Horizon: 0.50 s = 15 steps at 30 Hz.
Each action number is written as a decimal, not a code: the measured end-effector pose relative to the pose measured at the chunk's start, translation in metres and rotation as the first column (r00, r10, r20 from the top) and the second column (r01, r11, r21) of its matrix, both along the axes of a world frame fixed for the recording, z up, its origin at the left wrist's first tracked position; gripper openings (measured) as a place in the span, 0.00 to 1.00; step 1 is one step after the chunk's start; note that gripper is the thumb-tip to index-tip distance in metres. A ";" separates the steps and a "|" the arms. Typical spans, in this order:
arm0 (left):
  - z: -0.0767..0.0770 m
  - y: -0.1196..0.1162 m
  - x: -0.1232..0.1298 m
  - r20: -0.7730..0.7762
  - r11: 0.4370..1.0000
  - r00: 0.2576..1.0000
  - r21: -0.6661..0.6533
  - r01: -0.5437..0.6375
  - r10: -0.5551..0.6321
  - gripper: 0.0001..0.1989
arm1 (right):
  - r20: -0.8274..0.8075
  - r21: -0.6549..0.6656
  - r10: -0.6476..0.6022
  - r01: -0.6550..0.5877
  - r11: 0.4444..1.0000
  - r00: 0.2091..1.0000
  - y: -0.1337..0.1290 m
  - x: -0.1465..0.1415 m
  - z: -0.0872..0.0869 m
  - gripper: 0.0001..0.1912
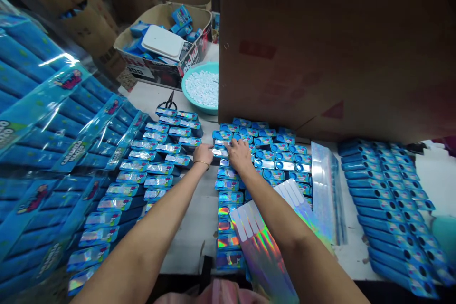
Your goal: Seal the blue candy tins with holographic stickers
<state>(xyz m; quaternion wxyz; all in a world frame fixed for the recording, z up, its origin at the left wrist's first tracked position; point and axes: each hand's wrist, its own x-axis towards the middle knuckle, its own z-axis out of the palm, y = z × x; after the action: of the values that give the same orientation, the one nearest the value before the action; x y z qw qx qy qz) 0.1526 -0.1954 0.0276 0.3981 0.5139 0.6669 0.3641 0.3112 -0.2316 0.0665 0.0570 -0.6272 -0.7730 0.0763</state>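
Box [220, 153] stands on the table [190, 228] between left hand [203, 154] and right hand [240, 153], fingers at its top; whether they grip, I cannot tell. Likely light, stiff and slick; best held by its sides.

On my feed, a white tabletop [192, 228] bears blue boxes [228, 185] in front of a cardboard carton [320, 47], with scissors [170, 101] and a turquoise basin [201, 108] to its left.

Slim rectangular blue boxes [228, 184] at twelve o'clock, before a round turquoise plastic basin [204, 109]; rectangular brown cardboard carton [313, 47] at one.
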 end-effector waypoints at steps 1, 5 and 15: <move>0.005 -0.004 0.002 -0.025 0.999 0.999 0.023 0.033 -0.032 0.07 | -0.042 0.006 -0.035 0.035 0.999 0.999 -0.003 0.011 0.001 0.20; 0.027 -0.042 0.040 -0.301 0.931 0.931 0.233 0.282 -0.207 0.13 | -0.343 0.113 -0.257 0.311 0.944 0.904 -0.042 0.095 0.008 0.18; 0.038 -0.142 0.139 -0.416 0.669 0.636 0.083 0.739 -0.650 0.16 | -0.362 -0.299 -0.549 0.464 0.834 0.754 -0.190 0.220 0.010 0.13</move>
<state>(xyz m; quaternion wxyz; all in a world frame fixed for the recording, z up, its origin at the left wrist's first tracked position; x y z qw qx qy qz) 0.2918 -0.3369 0.0657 0.3150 0.8333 0.4242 0.1626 0.5307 -0.4220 0.0762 0.1855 -0.7828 -0.5297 0.2686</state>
